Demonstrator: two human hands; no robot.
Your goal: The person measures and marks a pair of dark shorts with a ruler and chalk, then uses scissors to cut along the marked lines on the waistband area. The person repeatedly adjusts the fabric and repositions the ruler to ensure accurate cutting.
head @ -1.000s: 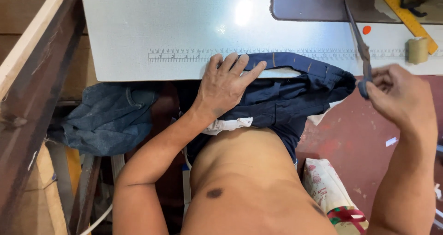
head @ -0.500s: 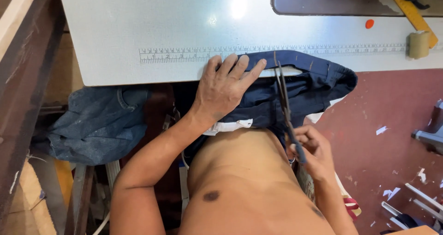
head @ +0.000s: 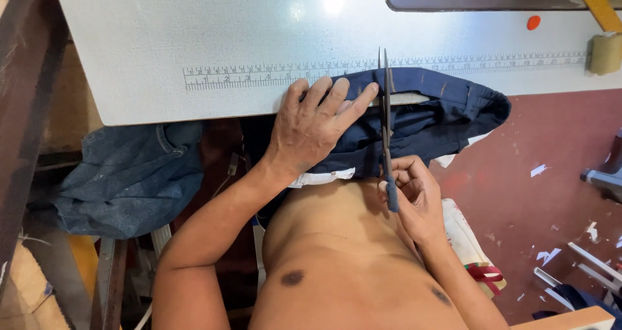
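Note:
A dark navy garment (head: 440, 113) hangs over the near edge of a white worktable (head: 194, 32). My left hand (head: 311, 126) lies flat on it, fingers spread, pressing the cloth at the table edge. Close to my belly, my right hand (head: 414, 197) grips the handles of long scissors (head: 385, 116). The blades point away from me, lie over the navy cloth just right of my left fingertips, and look almost closed.
A measuring scale (head: 272, 76) runs along the table's front edge. A tape roll (head: 605, 53) and an orange dot (head: 533, 22) sit at the far right. Blue denim (head: 129, 181) is piled at lower left. Paper scraps litter the red floor (head: 557, 174).
My right hand came down from the raised right side with the scissors and set the blades over the navy cloth beside my left hand. The left hand stayed pressed on the garment.

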